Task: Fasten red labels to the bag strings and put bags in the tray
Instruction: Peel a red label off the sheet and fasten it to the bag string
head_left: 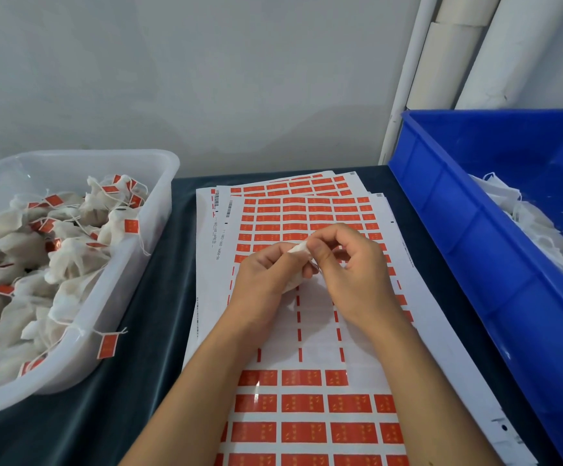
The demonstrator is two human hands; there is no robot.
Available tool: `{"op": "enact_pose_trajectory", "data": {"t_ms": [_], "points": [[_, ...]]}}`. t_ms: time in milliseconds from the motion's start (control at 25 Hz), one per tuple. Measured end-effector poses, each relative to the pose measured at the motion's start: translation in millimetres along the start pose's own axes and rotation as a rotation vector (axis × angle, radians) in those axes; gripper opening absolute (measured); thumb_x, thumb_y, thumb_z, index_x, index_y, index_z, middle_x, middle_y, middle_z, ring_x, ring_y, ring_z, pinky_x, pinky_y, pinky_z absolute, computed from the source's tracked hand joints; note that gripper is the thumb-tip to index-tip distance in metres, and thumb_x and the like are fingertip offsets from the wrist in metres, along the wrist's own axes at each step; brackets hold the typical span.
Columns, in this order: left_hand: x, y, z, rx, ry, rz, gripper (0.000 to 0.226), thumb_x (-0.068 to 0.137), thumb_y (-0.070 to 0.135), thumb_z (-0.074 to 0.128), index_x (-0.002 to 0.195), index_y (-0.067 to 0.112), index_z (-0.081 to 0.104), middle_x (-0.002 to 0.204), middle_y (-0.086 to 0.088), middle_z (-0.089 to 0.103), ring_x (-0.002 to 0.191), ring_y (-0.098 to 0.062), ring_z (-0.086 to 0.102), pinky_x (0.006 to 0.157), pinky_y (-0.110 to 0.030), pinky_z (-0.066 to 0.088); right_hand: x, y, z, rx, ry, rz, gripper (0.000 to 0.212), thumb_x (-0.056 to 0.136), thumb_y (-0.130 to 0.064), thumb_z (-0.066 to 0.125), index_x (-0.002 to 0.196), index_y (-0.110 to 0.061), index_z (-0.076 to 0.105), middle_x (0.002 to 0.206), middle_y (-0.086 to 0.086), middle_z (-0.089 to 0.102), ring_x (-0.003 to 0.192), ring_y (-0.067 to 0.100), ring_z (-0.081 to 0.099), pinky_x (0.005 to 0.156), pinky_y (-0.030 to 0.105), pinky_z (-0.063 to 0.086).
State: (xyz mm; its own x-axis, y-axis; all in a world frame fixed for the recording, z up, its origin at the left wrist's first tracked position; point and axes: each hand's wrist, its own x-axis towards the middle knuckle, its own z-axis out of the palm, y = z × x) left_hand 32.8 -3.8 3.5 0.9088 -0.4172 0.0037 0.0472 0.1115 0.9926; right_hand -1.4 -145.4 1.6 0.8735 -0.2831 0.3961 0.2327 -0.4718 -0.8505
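Both hands meet over the middle of the label sheets [307, 412], working on one small white bag [295, 279]. The left hand [263, 280] has its fingers curled round the bag's body, so most of the bag is hidden in the palm, with only the gathered top poking out at the fingertips. The right hand [350, 264] pinches that top end between thumb and forefinger, other fingers loosely curled. Can't tell if there's a string or a red label in that pinch, it's too small to make out.

The sheets lie stacked in the centre of the dark tabletop [152, 297], running from the near edge to the far edge. The top one has a stripped band in the middle, with red stickers left above and below it.

At the left edge sits the clear plastic tray [159, 183], heaped with bags that already carry red tags; one tag [107, 345] hangs over its rim on a string. Along the right edge is a blue crate [475, 210] with plain white bags [535, 223] inside.
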Motion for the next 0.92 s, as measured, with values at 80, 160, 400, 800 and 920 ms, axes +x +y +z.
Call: {"op": "enact_pose_trajectory", "data": {"t_ms": [80, 160, 400, 800, 920], "points": [[0.7, -1.3, -0.7, -0.038, -0.005, 0.002, 0.024, 0.09, 0.031, 0.066, 0.071, 0.02, 0.073, 0.084, -0.008, 0.071, 0.092, -0.024, 0.067, 0.09, -0.036, 0.055, -0.3, -2.5, 0.0, 0.03, 0.01, -0.022, 0.003, 0.099, -0.033, 0.066, 0.101, -0.035, 0.067, 0.094, -0.023, 0.067, 0.097, -0.001, 0.064, 0.076, 0.006, 0.05], [1.2, -1.6, -0.4, -0.046, -0.001, 0.008, 0.024, 0.092, 0.03, 0.066, 0.072, 0.021, 0.075, 0.082, -0.007, 0.07, 0.09, -0.022, 0.066, 0.088, -0.034, 0.056, -1.2, -4.7, -1.2, 0.05, 0.023, -0.038, 0.007, 0.098, -0.03, 0.068, 0.102, -0.035, 0.065, 0.094, -0.024, 0.066, 0.096, 0.002, 0.065, 0.074, 0.009, 0.051], [2.3, -0.7, -2.1, -0.081, 0.018, -0.025, 0.031, 0.099, 0.022, 0.062, 0.07, 0.021, 0.074, 0.078, -0.004, 0.068, 0.08, -0.014, 0.065, 0.083, -0.029, 0.055, -4.4, -6.1, -3.7, -0.076, 0.021, -0.125, 0.008, 0.096, -0.026, 0.07, 0.098, -0.033, 0.066, 0.089, -0.023, 0.065, 0.088, 0.005, 0.063, 0.072, 0.009, 0.049], [0.8, 1.1, -0.6, -0.033, 0.062, -0.057, 0.05, 0.103, 0.019, 0.056, 0.055, 0.029, 0.067, 0.06, 0.009, 0.056, 0.061, -0.007, 0.054, 0.076, -0.034, 0.048, -7.6, -6.2, -3.4, -0.226, 0.005, -0.148, 0.012, 0.09, -0.031, 0.075, 0.1, -0.03, 0.067, 0.098, -0.02, 0.064, 0.09, -0.002, 0.058, 0.073, 0.004, 0.046], [1.0, -1.1, -0.8, -0.007, 0.092, -0.059, 0.051, 0.103, 0.017, 0.057, 0.054, 0.028, 0.065, 0.058, 0.008, 0.052, 0.06, -0.008, 0.048, 0.076, -0.035, 0.045, -7.1, -2.6, -2.6, -0.323, 0.015, -0.155, 0.012, 0.09, -0.032, 0.077, 0.099, -0.028, 0.07, 0.101, -0.015, 0.067, 0.084, 0.001, 0.056, 0.076, 0.007, 0.044]]}}
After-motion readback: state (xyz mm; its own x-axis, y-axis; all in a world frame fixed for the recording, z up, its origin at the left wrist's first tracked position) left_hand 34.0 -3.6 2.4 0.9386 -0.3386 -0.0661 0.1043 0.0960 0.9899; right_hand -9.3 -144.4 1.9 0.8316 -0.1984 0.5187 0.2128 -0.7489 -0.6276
